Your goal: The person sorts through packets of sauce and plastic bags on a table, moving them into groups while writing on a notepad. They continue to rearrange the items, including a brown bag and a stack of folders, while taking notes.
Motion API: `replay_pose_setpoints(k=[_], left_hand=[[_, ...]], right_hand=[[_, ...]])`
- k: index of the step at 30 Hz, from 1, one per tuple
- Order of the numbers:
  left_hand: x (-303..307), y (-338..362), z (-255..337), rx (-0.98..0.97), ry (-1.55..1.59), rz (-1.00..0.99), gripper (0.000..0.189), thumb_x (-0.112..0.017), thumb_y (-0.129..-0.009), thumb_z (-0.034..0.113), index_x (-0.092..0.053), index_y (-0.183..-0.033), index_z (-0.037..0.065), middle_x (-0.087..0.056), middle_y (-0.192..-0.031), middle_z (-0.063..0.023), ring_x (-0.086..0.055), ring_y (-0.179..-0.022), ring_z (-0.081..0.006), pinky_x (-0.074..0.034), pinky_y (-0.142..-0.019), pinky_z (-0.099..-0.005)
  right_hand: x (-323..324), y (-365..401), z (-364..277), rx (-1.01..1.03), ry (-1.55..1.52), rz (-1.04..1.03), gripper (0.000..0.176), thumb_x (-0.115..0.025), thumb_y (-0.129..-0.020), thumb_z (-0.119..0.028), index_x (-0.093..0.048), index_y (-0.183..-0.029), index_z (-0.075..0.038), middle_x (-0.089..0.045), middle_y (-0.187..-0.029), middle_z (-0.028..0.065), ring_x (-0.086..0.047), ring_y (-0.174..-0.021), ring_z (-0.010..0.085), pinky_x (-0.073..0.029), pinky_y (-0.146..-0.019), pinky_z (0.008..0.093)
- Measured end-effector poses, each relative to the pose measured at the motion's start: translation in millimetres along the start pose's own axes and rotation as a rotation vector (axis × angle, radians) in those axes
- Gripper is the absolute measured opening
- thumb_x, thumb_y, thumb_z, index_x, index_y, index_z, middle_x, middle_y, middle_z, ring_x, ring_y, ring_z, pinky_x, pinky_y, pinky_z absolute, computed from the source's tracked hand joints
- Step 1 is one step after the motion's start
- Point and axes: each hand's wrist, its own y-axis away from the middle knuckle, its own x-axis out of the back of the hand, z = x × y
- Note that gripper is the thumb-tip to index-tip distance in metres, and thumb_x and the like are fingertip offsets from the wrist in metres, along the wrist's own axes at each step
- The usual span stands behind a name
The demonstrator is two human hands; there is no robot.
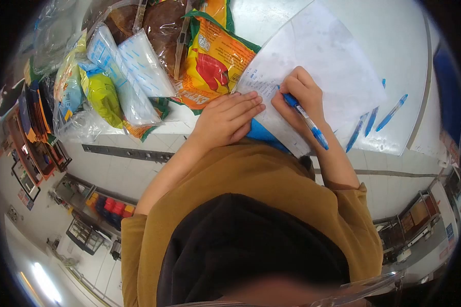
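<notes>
In the head view my right hand [299, 97] is closed around a blue pen [308, 123], its tip against a sheet of white paper [322, 51]. Several short lines of blue handwriting show near the sheet's left part. My left hand [230, 117] lies flat, fingers stretched out together, on the paper's left edge. Just above it sits an orange and yellow packet [215, 61] with a red pepper printed on it. Something blue [266, 135] sticks out from under the paper between my forearms.
More blue pens [392, 112] lie on the white table [404, 61] to the right. Piled at the left are a green packet [101, 94], clear plastic packs [146, 64] with blue print, and bags of brown contents [164, 33]. Shelving with coloured items [110, 204] stands behind me.
</notes>
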Motion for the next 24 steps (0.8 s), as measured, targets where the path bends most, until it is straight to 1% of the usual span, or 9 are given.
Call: replay_pose_setpoints(k=[2, 5, 8, 14, 17, 20, 24], left_hand=[[-0.4, 0.0, 0.1, -0.001, 0.005, 0.003, 0.043, -0.066, -0.073, 0.007, -0.067, -0.115, 0.012, -0.065, -0.122, -0.0026, -0.06, -0.117, -0.0193, -0.048, -0.093, -0.0375], [0.0, -0.1, 0.4, -0.003, 0.01, 0.004, 0.043, -0.067, -0.073, 0.007, -0.067, -0.115, 0.012, -0.065, -0.121, -0.0027, -0.06, -0.116, -0.0195, -0.048, -0.093, -0.0374], [1.7, -2.1, 1.2, -0.02, -0.013, 0.012, 0.042, -0.067, -0.073, 0.007, -0.067, -0.115, 0.012, -0.065, -0.121, -0.0027, -0.061, -0.115, -0.0196, -0.048, -0.093, -0.0372], [1.2, -2.1, 1.6, -0.018, -0.025, 0.007, 0.041, -0.066, -0.074, 0.008, -0.067, -0.115, 0.012, -0.065, -0.121, -0.0022, -0.061, -0.114, -0.019, -0.048, -0.093, -0.037], [0.1, -2.0, 0.9, -0.021, -0.022, 0.007, 0.041, -0.067, -0.074, 0.008, -0.067, -0.115, 0.012, -0.065, -0.12, -0.0023, -0.061, -0.114, -0.019, -0.048, -0.093, -0.0371], [1.2, -3.2, 1.3, -0.025, -0.022, 0.008, 0.041, -0.067, -0.074, 0.007, -0.067, -0.114, 0.012, -0.066, -0.12, -0.0028, -0.061, -0.114, -0.0193, -0.048, -0.092, -0.0369], [0.7, -2.8, 1.3, -0.014, -0.012, 0.003, 0.04, -0.066, -0.073, 0.006, -0.068, -0.113, 0.011, -0.066, -0.119, -0.0034, -0.061, -0.114, -0.0195, -0.048, -0.092, -0.0367]], right_hand=[[-0.7, 1.2, 1.8, 0.012, -0.018, 0.004, 0.019, -0.067, -0.066, 0.007, -0.052, -0.073, -0.002, -0.049, -0.072, 0.0081, -0.05, -0.06, 0.0187, -0.04, -0.054, 0.0271], [-4.2, 6.5, 6.0, 0.026, -0.003, 0.112, 0.02, -0.067, -0.065, 0.007, -0.052, -0.073, -0.002, -0.049, -0.071, 0.0084, -0.051, -0.061, 0.019, -0.041, -0.054, 0.0271], [-1.2, 1.5, 1.3, -0.016, -0.034, 0.085, 0.023, -0.067, -0.065, 0.006, -0.048, -0.071, -0.004, -0.044, -0.072, 0.0094, -0.047, -0.06, 0.0223, -0.04, -0.053, 0.0295], [0.9, 1.9, 4.7, 0.006, -0.033, 0.042, 0.022, -0.068, -0.066, 0.006, -0.049, -0.072, -0.004, -0.045, -0.072, 0.0091, -0.047, -0.06, 0.0215, -0.04, -0.053, 0.029], [-2.8, 6.0, 6.5, 0.057, -0.038, 0.154, 0.021, -0.068, -0.066, 0.006, -0.05, -0.072, -0.003, -0.046, -0.073, 0.0088, -0.047, -0.061, 0.0212, -0.04, -0.054, 0.029], [0.3, 3.6, 4.8, -0.009, -0.102, 0.111, 0.022, -0.068, -0.066, 0.007, -0.05, -0.072, -0.003, -0.046, -0.073, 0.0084, -0.048, -0.061, 0.0205, -0.04, -0.054, 0.0287], [1.1, 1.7, 4.4, -0.032, -0.069, 0.081, 0.022, -0.068, -0.066, 0.007, -0.049, -0.072, -0.003, -0.046, -0.073, 0.0082, -0.049, -0.061, 0.0202, -0.04, -0.055, 0.0282]])
